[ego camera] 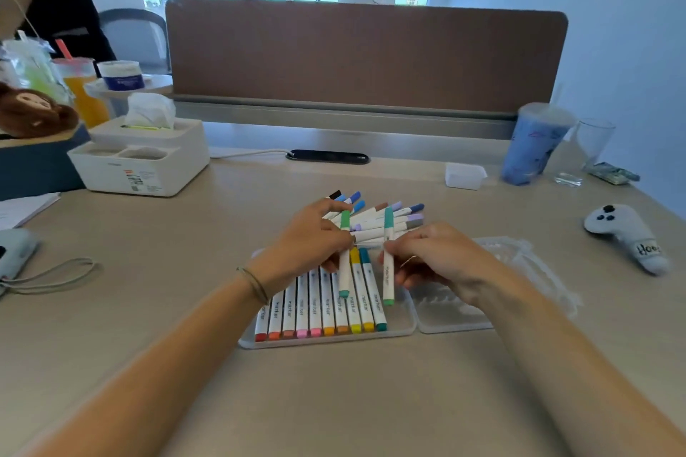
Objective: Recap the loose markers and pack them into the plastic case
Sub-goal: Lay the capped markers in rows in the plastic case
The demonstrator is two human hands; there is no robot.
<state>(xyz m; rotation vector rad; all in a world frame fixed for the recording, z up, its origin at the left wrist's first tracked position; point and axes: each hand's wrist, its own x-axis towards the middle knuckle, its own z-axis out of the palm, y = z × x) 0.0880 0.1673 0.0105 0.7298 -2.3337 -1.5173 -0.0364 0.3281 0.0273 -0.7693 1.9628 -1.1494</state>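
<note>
- We see the left hand [310,234] with its fingers curled round a green-capped marker [345,254], which it holds nearly upright over the case.
- The right hand [432,256] pinches a teal-capped marker [388,256] between thumb and fingertips, also nearly upright, just beside the green one; the two markers do not touch.
- Both markers have caps on both ends, as far as we can tell.
- Below the hands lies the open plastic case [402,323], its near tray holding a row of markers [321,312] side by side, running from red and orange through pink and yellow to teal at the right.
- The case's clear lid [456,312] lies flat to the right of the tray, partly under the right wrist.
- Beyond the hands a loose pile of markers [386,219] rests on the desk [148,308], with blue, brown, lilac and grey caps fanning outward.
- Further out, on the left, stands a white tissue box [144,156]; on the right, a blue cup [534,145], a clear glass [590,148] and a white controller [623,234].
- A brown divider panel [363,52] closes the back of the desk.
</note>
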